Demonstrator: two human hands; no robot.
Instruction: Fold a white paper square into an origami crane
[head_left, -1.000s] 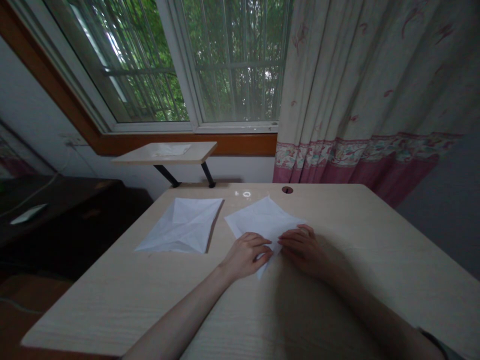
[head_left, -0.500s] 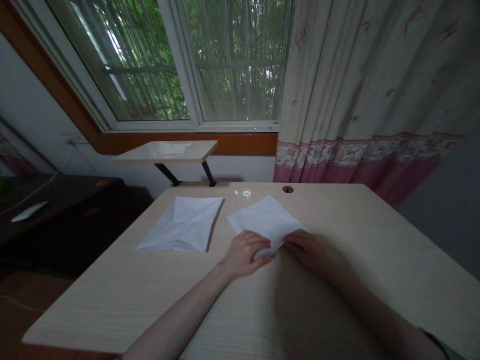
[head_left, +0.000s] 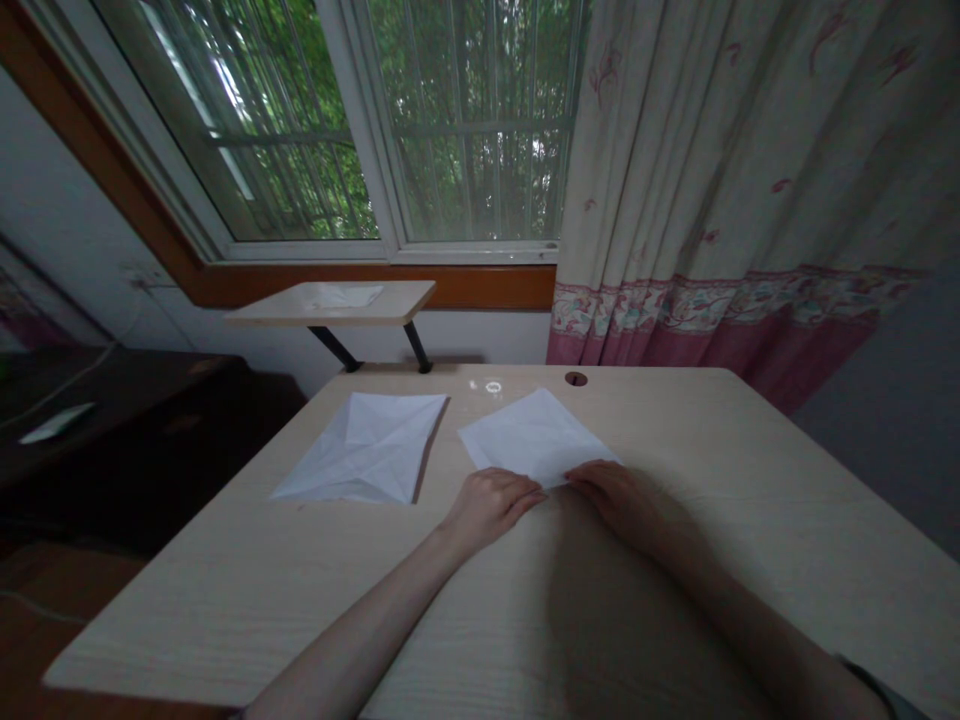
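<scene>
A white sheet of paper (head_left: 536, 435) lies turned cornerwise on the desk in front of me. Along its near edge my left hand (head_left: 499, 503) is closed, thumb and fingers pinching the paper close to the near corner. My right hand (head_left: 611, 495) is closed on the same edge a little to the right, its fingertips on the paper. Both hands hide part of that near edge. To the left lies another white sheet (head_left: 382, 440), creased, with neither hand touching it.
The pale wooden desk (head_left: 300, 620) has a raised shelf (head_left: 300, 305) at the back left, bearing a white paper (head_left: 349, 296). A round cable hole (head_left: 576, 379) sits near the back edge. Behind are a window and a patterned curtain (head_left: 675, 230). A dark cabinet (head_left: 150, 420) stands at left.
My left thumb has come down and in against the fingers, closing on the paper's near edge. The sheet has shifted slightly to the right. My right hand has barely moved.
</scene>
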